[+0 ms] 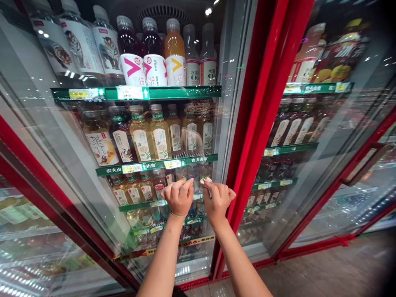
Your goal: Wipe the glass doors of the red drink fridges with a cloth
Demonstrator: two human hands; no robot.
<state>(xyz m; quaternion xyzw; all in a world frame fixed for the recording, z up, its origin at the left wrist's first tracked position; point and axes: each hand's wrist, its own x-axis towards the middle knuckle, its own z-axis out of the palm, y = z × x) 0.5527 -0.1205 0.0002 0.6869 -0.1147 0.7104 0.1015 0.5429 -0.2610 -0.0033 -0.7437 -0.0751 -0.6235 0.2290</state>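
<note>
While the right hand (218,202) is pinching one tissue (205,180) at its fingertips, left hand (178,199) curling nearby, grip unclear, three V bottles (155,68) standing above

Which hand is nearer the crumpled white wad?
Right: the right hand holds the white wad; the left hand is just to its left, apart from it.

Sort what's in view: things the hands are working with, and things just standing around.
In use:
left hand, fingers curled
right hand
crumpled white wad, pinched in the right hand
glass pane, before the hands

Just around:
bottles, behind the glass
price tags
red frame
</note>
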